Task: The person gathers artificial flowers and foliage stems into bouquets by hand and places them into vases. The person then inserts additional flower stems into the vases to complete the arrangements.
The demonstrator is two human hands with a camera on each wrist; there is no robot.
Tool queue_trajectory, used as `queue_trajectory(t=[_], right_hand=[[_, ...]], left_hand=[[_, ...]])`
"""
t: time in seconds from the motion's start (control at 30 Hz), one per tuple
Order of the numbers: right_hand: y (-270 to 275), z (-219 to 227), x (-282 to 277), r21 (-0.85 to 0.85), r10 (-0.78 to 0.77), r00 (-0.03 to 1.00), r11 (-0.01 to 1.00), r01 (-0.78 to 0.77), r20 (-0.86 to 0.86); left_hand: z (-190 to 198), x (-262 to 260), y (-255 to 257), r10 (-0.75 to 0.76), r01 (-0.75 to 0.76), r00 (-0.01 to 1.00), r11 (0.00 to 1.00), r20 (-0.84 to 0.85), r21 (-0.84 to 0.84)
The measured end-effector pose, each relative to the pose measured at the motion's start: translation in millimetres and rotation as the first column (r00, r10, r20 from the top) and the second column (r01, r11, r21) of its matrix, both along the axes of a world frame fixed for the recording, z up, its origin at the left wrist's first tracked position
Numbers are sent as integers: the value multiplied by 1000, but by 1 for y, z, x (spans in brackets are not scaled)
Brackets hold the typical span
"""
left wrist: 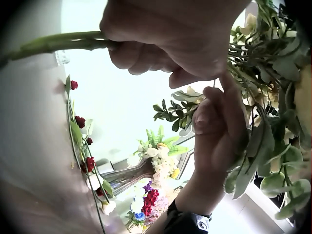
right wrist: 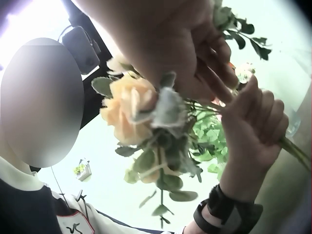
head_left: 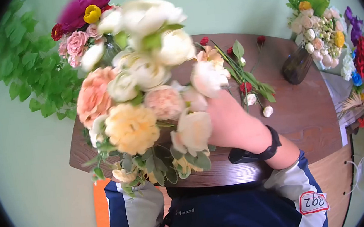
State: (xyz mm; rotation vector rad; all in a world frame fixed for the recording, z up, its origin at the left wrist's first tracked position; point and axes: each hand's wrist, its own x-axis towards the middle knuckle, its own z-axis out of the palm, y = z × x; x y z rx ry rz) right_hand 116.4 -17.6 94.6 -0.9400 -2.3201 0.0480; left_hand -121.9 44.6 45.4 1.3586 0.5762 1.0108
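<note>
A large bouquet of white, peach and yellow flowers [head_left: 131, 128] fills the middle of the head view, hiding my left hand there. My left hand [left wrist: 165, 34] grips its bundled green stems [left wrist: 63, 41], whose ends stick out below the fist. Close above that fist, the curled fingers of my right hand [right wrist: 165, 44] are at the thinner stems [right wrist: 202, 109] under the blooms. A blurred white flower [head_left: 208, 78] overlaps this hand in the head view. Grey-green leaves [left wrist: 263, 141] hang around the hands, and a dark leafy sprig [left wrist: 178, 114] shows beside the right fingers.
On the brown table [head_left: 297, 124] lie several red flowers [head_left: 245, 87] and small white ones [head_left: 268, 111] with long stems. A dark vase [head_left: 296, 66] of flowers stands at the right. Behind the bouquet are pink and purple flowers [head_left: 77, 43]; green foliage [head_left: 33, 66] hangs at the left wall.
</note>
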Motion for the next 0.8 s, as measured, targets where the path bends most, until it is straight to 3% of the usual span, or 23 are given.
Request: queue_trajectory(t=[0.07,0.13,0.2,0.27,0.3,0.33,0.37,0.4,0.43,0.5,0.53,0.6,0.67,0.73,0.77,0.8], right_hand=[[-8,31,14,-90,24,999,996,-21,35],[-5,37,32,-124,29,990,991,-47,-140],[1,47,63,-100,-72,997,992,75,32],[7,54,86,-315,-335,941,889,334,53],[19,47,100,-279,-405,913,872,402,50],[34,33,114,-244,-473,880,849,469,46],[48,23,126,-272,-556,822,778,567,124],[60,13,136,-289,-627,752,695,658,204],[69,5,143,-290,-632,748,690,663,205],[84,-10,157,-453,-529,570,348,821,628],[88,-19,164,-451,-531,566,343,824,630],[92,-30,169,-596,-318,644,245,765,696],[94,-34,166,-609,-316,652,236,757,689],[96,-34,156,-715,-321,748,237,658,581],[99,-38,152,-715,-318,747,235,659,584],[101,-44,145,-792,-317,845,316,523,432]], left_hand=[[0,7,3,-36,37,999,999,20,-14],[-2,14,4,-73,74,996,997,42,-26],[-4,20,5,-102,105,993,994,65,-37],[-5,32,0,-119,123,990,991,81,-45],[-11,45,-1,296,-295,952,955,-77,18],[-19,53,-1,661,-646,725,750,-194,140],[-40,30,9,424,-425,905,904,-19,-54],[-59,8,20,168,-129,965,973,204,-189],[-60,10,21,162,-123,965,974,204,-190],[-61,19,27,128,-94,971,981,204,-168],[-62,13,30,113,-81,973,984,203,-158],[-65,5,31,84,-57,976,989,200,-139],[-68,15,36,62,-38,978,992,199,-122],[-73,7,36,42,-21,980,994,196,-108],[-75,4,37,32,-13,980,995,195,-100],[-76,1,40,23,-5,981,996,193,-91]])
